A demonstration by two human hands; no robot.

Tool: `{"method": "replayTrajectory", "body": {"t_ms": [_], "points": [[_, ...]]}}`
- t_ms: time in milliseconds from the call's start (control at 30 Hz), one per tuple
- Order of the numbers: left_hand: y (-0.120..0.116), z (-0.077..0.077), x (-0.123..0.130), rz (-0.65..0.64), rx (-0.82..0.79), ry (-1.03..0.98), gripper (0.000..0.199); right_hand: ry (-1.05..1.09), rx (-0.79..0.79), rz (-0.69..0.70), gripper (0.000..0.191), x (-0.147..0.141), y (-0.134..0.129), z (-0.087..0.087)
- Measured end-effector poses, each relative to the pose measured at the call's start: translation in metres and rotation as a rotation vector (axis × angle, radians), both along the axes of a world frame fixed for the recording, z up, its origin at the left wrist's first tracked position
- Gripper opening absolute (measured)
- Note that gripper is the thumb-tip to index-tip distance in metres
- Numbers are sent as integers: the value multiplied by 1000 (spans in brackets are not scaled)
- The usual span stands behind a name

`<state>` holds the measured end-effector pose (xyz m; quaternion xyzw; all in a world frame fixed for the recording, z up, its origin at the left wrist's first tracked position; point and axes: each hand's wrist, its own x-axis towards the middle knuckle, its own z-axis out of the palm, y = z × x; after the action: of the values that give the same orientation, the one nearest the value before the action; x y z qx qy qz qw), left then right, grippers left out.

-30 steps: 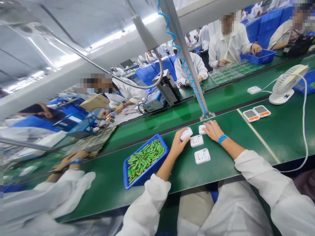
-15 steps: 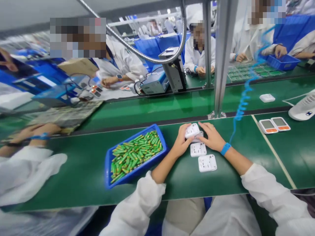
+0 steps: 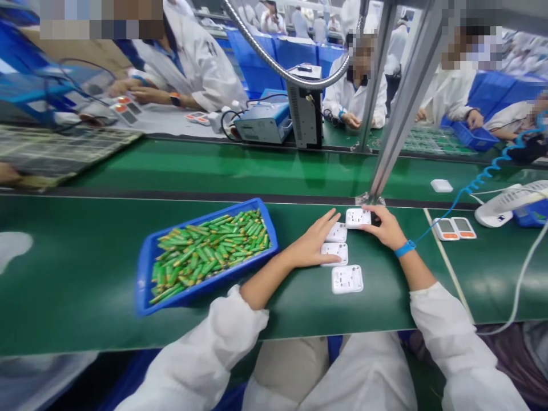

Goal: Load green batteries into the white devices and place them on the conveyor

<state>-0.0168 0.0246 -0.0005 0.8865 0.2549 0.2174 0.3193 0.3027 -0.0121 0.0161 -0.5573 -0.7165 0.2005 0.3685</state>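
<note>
On green worktop [image 3: 295, 314] | white devices [image 3: 347, 279], blue tray [image 3: 142, 277] | coworkers [image 3: 205, 74] opposite

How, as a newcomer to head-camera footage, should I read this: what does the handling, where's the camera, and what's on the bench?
Nothing mechanical does the handling: someone works bare-handed, filmed by a camera on their own head, looking forward and down. The right hand, with a blue wristband at its wrist, holds a white unit by its edge. The left hand spreads its fingers and thumb over two similar units; a fourth unit lies nearer the body. Also on the green bench are a blue bin of green cylinders, at left, and two screened devices, at right.
</note>
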Motion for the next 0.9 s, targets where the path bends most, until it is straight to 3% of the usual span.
{"method": "replayTrajectory", "body": {"t_ms": [100,300,400,500,633,733,900], "points": [[1,-2,-1,0,0,-4,122,-110,-28,-8,54,15,-12,3],[2,-9,-4,13,-4,-16,118,-204,-19,-23,42,11,-18,-1],[1,-9,-5,19,14,-16,116,-191,85,-243,36,25,2,-2],[1,-10,-4,22,15,-1,105,-226,148,-590,42,60,31,-2],[0,-10,-4,29,21,9,77,-286,-30,-976,62,114,66,-4],[-3,-7,-4,51,26,-14,74,-295,-187,-1099,78,140,85,-1],[-8,2,-4,69,39,-9,80,-301,-268,-1170,74,160,105,14]]}}
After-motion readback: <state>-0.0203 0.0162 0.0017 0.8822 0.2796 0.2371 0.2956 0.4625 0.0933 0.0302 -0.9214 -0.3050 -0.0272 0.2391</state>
